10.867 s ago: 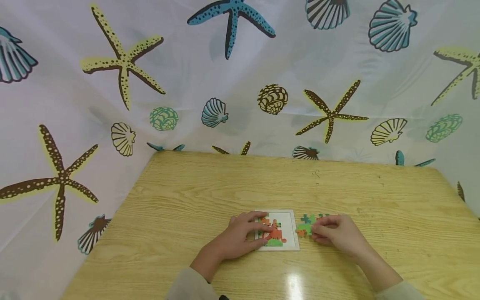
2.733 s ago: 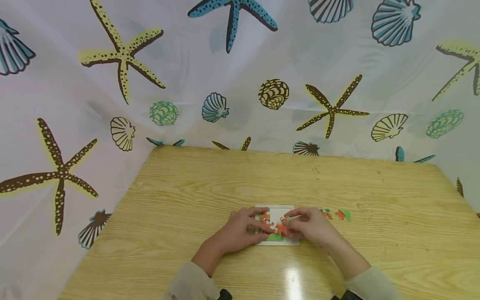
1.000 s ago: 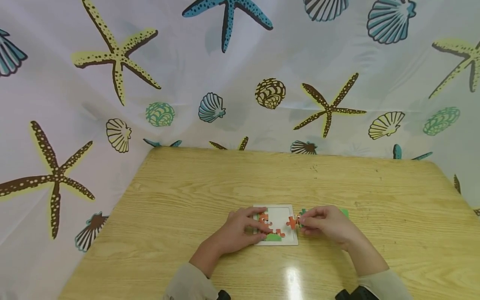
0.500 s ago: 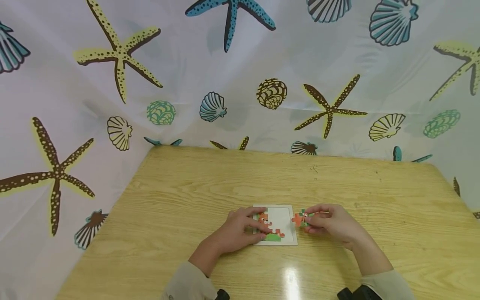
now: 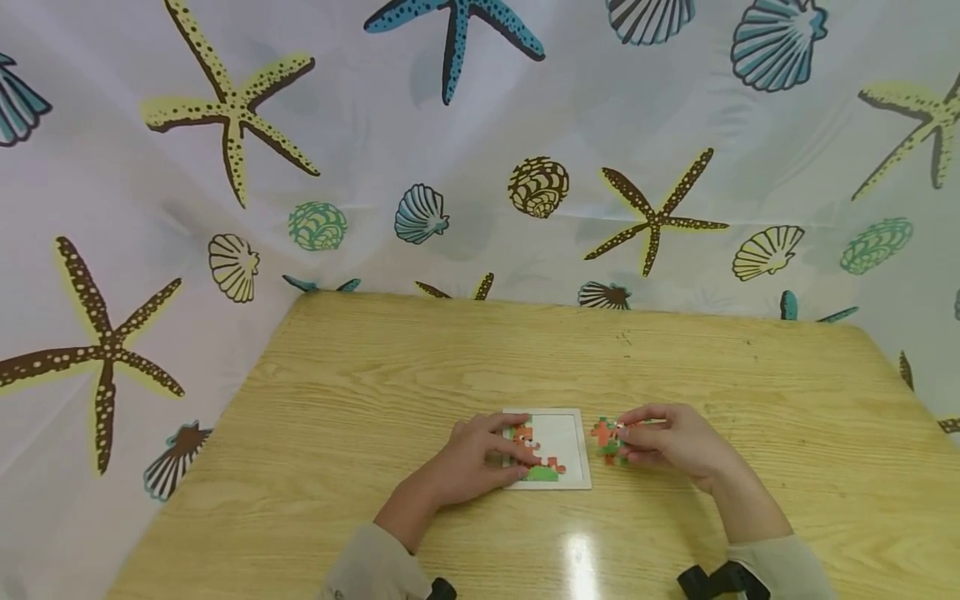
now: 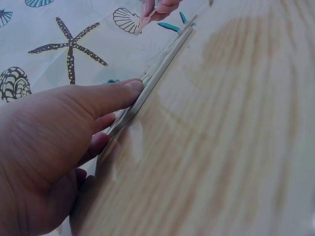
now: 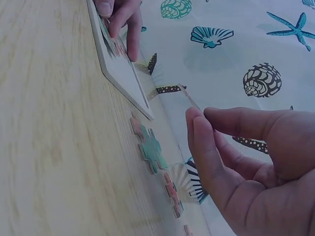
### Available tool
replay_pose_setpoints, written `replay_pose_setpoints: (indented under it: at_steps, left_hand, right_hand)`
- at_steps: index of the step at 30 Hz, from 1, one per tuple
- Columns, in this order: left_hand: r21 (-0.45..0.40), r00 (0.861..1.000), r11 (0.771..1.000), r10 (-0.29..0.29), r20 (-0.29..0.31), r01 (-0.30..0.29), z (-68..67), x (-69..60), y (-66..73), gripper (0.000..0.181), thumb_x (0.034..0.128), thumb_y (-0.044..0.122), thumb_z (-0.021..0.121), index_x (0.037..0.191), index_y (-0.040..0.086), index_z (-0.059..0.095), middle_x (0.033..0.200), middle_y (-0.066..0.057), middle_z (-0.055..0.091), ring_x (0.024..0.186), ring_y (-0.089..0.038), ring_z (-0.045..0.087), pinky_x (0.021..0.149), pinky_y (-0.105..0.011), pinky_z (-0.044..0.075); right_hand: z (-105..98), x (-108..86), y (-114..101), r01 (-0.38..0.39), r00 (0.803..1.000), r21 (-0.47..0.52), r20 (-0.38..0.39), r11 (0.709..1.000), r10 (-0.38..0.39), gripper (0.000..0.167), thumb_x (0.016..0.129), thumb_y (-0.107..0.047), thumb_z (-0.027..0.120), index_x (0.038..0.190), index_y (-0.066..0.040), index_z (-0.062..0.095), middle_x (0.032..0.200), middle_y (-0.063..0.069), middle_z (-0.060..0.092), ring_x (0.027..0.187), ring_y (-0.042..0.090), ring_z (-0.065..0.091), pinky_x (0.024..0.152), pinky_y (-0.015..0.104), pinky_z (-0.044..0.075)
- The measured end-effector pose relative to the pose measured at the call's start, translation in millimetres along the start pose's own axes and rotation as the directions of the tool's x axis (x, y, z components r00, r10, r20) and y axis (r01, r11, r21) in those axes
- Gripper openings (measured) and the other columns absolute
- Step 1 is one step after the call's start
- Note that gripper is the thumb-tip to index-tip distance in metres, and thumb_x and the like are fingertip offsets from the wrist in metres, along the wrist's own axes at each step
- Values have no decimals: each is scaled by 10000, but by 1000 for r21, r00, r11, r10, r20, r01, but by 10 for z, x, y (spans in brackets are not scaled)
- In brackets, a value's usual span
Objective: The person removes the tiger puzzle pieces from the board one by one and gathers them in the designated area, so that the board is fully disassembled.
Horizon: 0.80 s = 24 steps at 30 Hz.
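- left hand point(image 5: 472, 462) is doing the anchor job imo: fingers spread over the left side of the white frame point(image 5: 567, 433), thumb by its near rim, and I'd want it pressing just enough to stop any sliding
- right hand point(image 5: 678, 437) has an orange piece point(image 7: 189, 96) pinched between thumb and fingers, up off the desk point(image 5: 420, 350), just right of the frame
- holding it by one edge seems smart, since the knob on the other side stays visible for lining up
- I'd turn it to match the picture first, then lower it flat and push lightly; forcing it at a tilt could pop the neighbours loose
- also watch the sleeve and knuckles, cos the loose pieces point(image 7: 153, 150) lie right under that hand and would be easy to knock
- looks-wise: thin jigsaw bits, orange and green, some kind of cartoon animal face point(image 5: 522, 436) at the frame's left, a green bit point(image 5: 542, 474) along the near side, and the rest of the frame bare white
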State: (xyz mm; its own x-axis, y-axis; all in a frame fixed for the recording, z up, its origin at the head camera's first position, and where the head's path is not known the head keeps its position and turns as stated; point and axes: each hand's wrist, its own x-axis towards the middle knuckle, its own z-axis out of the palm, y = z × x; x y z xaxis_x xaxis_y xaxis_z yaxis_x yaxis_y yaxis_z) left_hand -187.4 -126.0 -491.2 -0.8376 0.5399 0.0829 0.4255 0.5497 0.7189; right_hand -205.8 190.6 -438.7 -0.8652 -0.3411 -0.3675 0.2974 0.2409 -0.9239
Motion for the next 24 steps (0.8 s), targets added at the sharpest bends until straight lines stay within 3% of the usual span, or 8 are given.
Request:
replay_pose_setpoints:
  at_steps: [15,24]
  left_hand:
    - [3,1000,1000,-8,-5,8,13,9,0,148,920,288,736,1054,306,796,1529,14,478,1431,-326,381,1065,-618,231]
    - [1,1000,1000,-15,-9,15,4,6,24,150,917,282,740,1054,305,797,1525,8,483,1430,-325,382,1050,-597,237]
  right_hand:
    - [-102,-22,15,9,999,-80,-35,997,-12,370,972,-69,638,1266,137,550,991,95,749,833,147,730,780,295,603]
    - [-146,-55,28,-4,995,-179,-101,984,-14,309,973,-22,619,1230,140,560,1008,162,708,843,178,715,794,340,607]
